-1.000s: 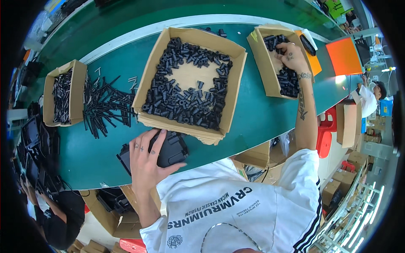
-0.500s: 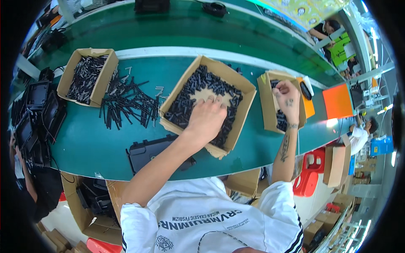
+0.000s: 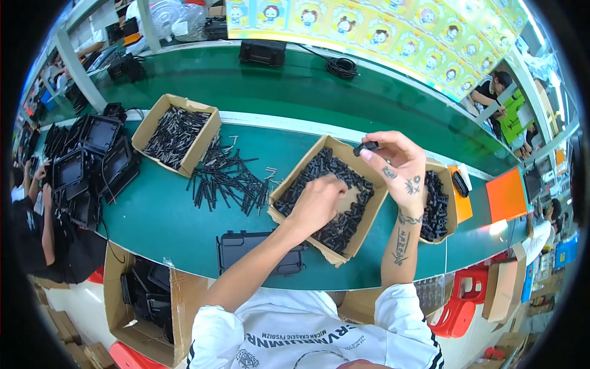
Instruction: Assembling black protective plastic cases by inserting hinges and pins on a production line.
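My right hand (image 3: 399, 163) is raised over the far right edge of the middle cardboard box (image 3: 376, 206). Between its thumb and fingers it pinches a small black plastic part (image 3: 365, 148), short and rounded. Inside that box my left hand (image 3: 319, 200) has its fingers curled in; whatever they may hold is hidden. Many small black parts (image 3: 329, 161) lie around it, with bare cardboard showing in the middle. To the right stands a narrower cardboard box (image 3: 453, 212) with more black parts (image 3: 434, 203), partly behind my right wrist.
A box of metal pins (image 3: 176, 138) stands at the left, with black rods (image 3: 230, 184) spilled beside it. A black plastic case (image 3: 243, 246) lies under my left forearm. Black frames (image 3: 101, 132) are piled far left, near another person's hands. An orange sheet (image 3: 506, 195) lies far right.
My right hand has left the narrower box and risen to the left, now showing a black part in its pinch. My left hand's fingers have curled in. The whole view has shifted.
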